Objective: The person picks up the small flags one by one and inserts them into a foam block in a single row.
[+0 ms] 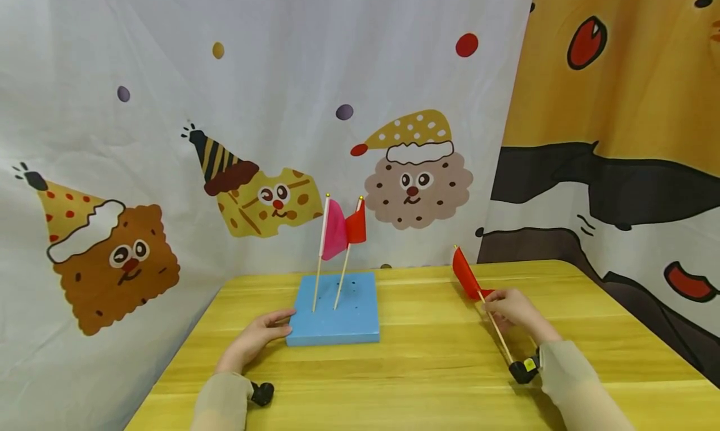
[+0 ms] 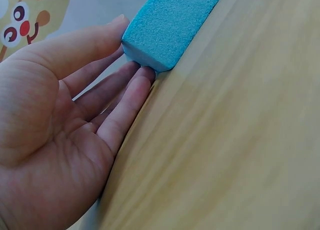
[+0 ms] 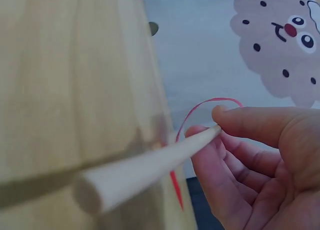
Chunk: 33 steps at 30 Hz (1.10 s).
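Observation:
A blue foam block (image 1: 354, 325) lies flat on the table, with small holes in its top. A pink flag (image 1: 334, 232) and a red flag (image 1: 357, 227) stand in it on thin sticks, leaning slightly right. My left hand (image 1: 255, 340) touches the block's left side, thumb near the top edge and fingertips low against the side in the left wrist view. To the right, my right hand (image 1: 510, 309) pinches the wooden stick of another red flag (image 1: 465, 275) between thumb and fingers. This flag tilts, cloth end away from me; the stick's bare end (image 3: 90, 195) points toward the wrist camera.
The wooden table (image 1: 427, 356) reaches back to a white cloth (image 1: 281, 56) printed with cartoon snacks. At the right hangs a yellow and dark patterned cloth (image 1: 562, 106). Black wrist cameras sit on both wrists.

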Available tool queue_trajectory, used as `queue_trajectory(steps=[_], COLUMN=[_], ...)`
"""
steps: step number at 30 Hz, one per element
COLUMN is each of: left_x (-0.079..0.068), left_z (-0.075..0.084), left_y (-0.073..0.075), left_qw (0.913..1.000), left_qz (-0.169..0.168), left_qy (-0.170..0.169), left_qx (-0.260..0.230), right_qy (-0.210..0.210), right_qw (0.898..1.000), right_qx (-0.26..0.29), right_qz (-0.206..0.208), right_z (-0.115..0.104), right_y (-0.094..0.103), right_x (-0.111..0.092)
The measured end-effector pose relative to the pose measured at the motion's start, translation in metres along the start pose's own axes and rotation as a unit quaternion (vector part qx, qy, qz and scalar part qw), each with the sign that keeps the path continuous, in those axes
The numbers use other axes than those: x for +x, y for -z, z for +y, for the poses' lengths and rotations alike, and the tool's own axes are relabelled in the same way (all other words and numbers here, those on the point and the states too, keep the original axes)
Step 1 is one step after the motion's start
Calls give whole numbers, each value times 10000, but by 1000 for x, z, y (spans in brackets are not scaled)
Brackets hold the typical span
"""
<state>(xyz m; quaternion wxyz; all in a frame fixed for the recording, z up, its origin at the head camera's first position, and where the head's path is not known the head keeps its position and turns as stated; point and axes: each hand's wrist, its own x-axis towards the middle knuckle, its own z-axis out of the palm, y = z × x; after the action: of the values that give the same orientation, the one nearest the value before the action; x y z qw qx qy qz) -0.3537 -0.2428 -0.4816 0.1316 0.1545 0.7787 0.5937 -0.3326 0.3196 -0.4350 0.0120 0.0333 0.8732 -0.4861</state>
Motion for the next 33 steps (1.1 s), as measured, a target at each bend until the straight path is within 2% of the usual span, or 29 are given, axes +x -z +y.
queue_trajectory(steps=[7,15,21,29,33], left_x=[-1,2,3,1,1], left_z=[-5,-3,-2,1,0], left_y=[-1,1,3,2,1], left_qw=[9999,10000,9998,9997,9999], left_qz=[-89,48,58,-5,-6], left_qy=[128,6,-86,-195,-108], left_qx=[-17,80,159,147,101], right_qy=[258,716,793,812,776], right_qw=[9996,9974,9968,9957,9955], right_qx=[81,45,24,432,517], right_qz=[53,69,69,-117,-152], right_z=[-19,-56,-75,-78,-76], right_y=[4,18,25,11,-2], right_x=[5,5,3,5,6])
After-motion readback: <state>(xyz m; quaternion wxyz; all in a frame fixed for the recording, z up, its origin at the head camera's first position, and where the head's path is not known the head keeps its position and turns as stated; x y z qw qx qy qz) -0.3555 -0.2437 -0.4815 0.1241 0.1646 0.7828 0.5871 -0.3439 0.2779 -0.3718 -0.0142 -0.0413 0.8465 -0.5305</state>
